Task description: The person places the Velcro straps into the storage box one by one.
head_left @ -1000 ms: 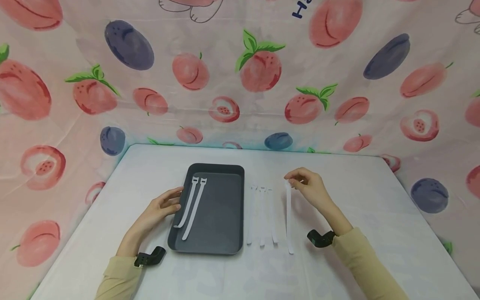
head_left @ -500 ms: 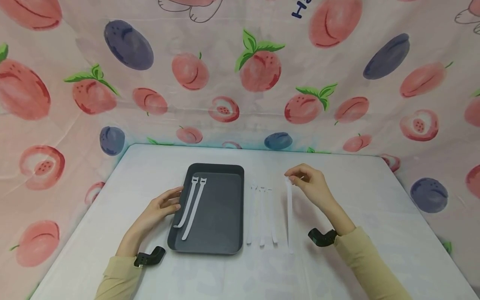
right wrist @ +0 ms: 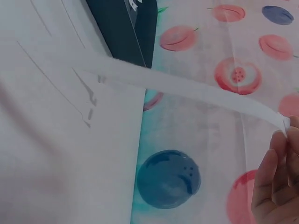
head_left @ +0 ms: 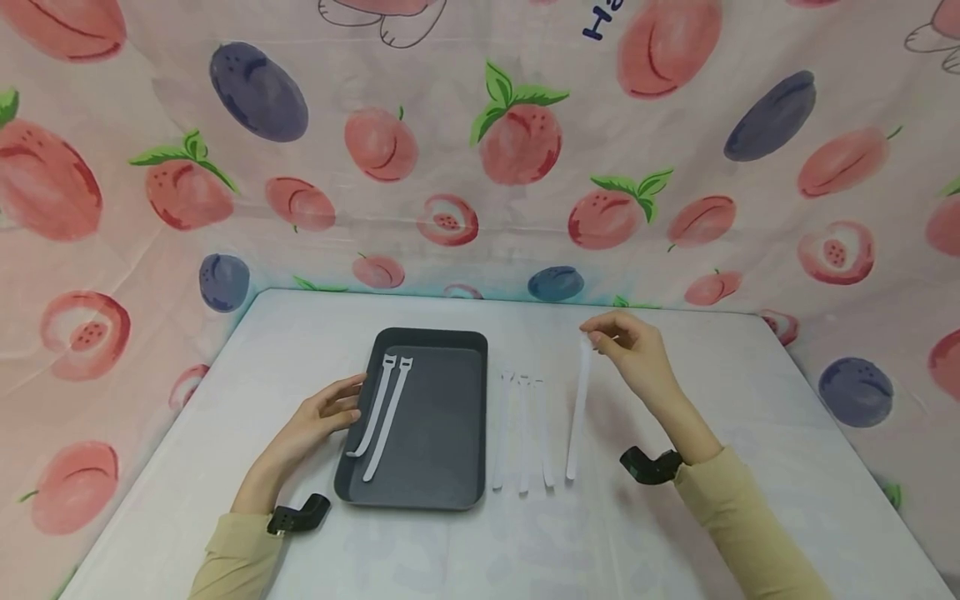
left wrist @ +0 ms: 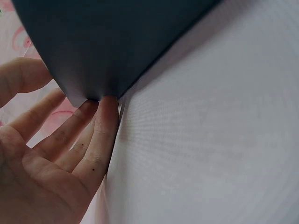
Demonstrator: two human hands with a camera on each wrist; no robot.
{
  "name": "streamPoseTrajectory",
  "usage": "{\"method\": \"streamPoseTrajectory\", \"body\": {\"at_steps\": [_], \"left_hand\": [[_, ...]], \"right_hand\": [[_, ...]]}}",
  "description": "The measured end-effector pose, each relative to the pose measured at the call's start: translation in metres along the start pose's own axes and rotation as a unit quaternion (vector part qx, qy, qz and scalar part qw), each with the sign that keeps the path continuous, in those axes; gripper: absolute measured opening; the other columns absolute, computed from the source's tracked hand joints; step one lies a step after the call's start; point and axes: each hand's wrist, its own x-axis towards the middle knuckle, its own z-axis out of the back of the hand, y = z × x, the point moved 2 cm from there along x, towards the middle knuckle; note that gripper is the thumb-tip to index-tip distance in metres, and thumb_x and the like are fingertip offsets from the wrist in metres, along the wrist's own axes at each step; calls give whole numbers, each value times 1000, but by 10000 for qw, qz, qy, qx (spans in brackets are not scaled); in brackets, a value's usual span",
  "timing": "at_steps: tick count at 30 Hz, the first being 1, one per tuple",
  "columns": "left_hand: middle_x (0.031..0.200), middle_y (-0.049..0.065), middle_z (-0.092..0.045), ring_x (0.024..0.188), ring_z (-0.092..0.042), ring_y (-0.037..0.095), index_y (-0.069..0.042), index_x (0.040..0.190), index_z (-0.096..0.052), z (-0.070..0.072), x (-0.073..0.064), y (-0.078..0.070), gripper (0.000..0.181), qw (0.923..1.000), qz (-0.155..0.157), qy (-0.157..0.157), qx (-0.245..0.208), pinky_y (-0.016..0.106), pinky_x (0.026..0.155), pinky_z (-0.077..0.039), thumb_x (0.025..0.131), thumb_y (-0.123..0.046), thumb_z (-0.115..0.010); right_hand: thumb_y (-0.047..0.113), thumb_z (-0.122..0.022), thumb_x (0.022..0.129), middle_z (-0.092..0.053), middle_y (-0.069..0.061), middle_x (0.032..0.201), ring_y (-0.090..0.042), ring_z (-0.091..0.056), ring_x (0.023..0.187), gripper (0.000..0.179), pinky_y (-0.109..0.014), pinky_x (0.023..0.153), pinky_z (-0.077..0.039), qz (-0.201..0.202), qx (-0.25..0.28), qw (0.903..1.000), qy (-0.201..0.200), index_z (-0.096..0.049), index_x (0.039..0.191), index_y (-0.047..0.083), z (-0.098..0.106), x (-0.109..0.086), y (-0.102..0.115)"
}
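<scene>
My right hand [head_left: 630, 350] pinches the head end of a white cable tie [head_left: 577, 417], whose strap hangs down above the table to the right of the tray. The right wrist view shows this held cable tie [right wrist: 187, 88] stretching away from the fingertips in a slight bend. My left hand [head_left: 318, 421] touches the left side of a dark grey tray [head_left: 442, 417] with fairly straight fingers. Up close, those fingertips meet the outer wall of the tray [left wrist: 103, 46]. Inside the tray, two white cable ties [head_left: 388, 421] lie side by side at its left.
Several more white cable ties [head_left: 523, 433] lie lengthwise on the white table [head_left: 540, 550] just right of the tray, faint against the cloth. A fruit-print curtain [head_left: 450, 150] hangs behind the table and along its sides. A black wrist camera [head_left: 651, 467] sits on the right wrist.
My right hand has risen and shifted slightly right and away, lifting the cable tie; its lower end has swung left and up. The left hand and tray stay put.
</scene>
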Motion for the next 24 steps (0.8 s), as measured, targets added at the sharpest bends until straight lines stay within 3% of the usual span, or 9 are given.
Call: {"method": "streamPoseTrajectory", "body": {"at_steps": [10,18,24], "left_hand": [[149,21,-40,137,-41,40,-18,149,-35,0,0,0,61,10000,0,-43,90,55,106,-38,95,-23,-61],[149,22,-40,136,-42,41,-18,149,-35,1,0,1,61,9999,26,-53,82,55,106,-38,95,-24,-61],[149,22,-40,136,-41,41,-18,149,-36,0,0,1,60,10000,20,-57,58,55,106,-39,94,-23,-61]], "right_hand": [[4,-62,92,-63,9,91,-3,-59,76,13,-13,71,-51,180,117,9998,48,-69,101,-2,-3,5,11],[2,-63,91,-62,11,91,-4,-60,76,13,-15,71,-51,411,365,9984,159,-69,100,-5,-15,10,26],[2,-63,91,-64,3,91,-5,-61,76,13,-17,72,-52,483,395,9976,313,-69,100,-4,-23,14,36]]}}
